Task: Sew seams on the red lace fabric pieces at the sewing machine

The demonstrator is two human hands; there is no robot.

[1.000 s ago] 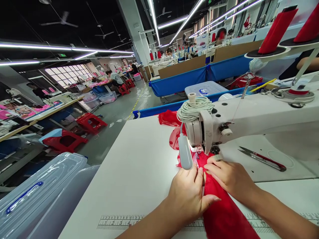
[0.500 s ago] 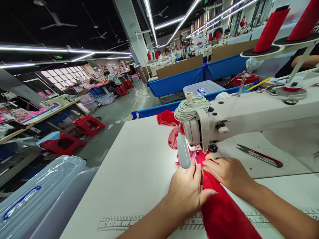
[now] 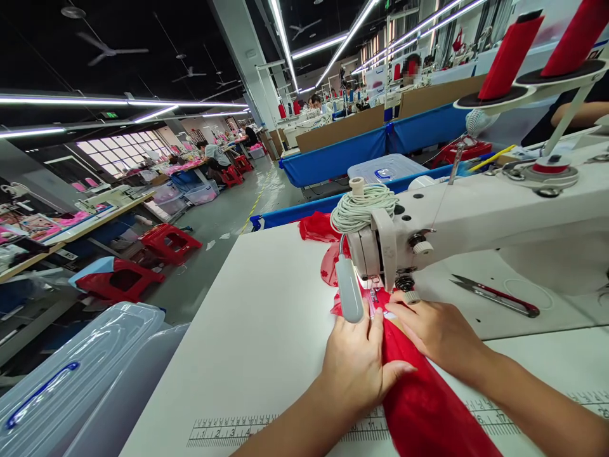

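Observation:
A long piece of red fabric (image 3: 423, 400) runs from the table's front edge up under the presser foot (image 3: 373, 296) of a white sewing machine (image 3: 476, 212). My left hand (image 3: 354, 355) lies flat on its left edge, fingers stretched toward the needle and thumb spread across the cloth. Close to the foot, my right hand (image 3: 435, 327) has its fingers bent over the fabric's right edge, gripping it; its thumb is partly hidden. A small grey lamp (image 3: 349, 290) hangs left of the needle and covers some of my left fingertips. More red fabric (image 3: 328, 263) lies behind the foot.
Red-handled thread snips (image 3: 497, 296) rest on the machine bed at right. A ruler scale (image 3: 228, 430) is printed along the white table (image 3: 247, 330). Red thread cones (image 3: 511, 57) stand above the machine. A lidded plastic bin (image 3: 90, 374) stands at left, near red stools (image 3: 169, 244).
The red fabric has shifted slightly under my hands near the foot, and a pale edge shows beside my right fingertips. Both hands stay almost in place. The view has tilted a little.

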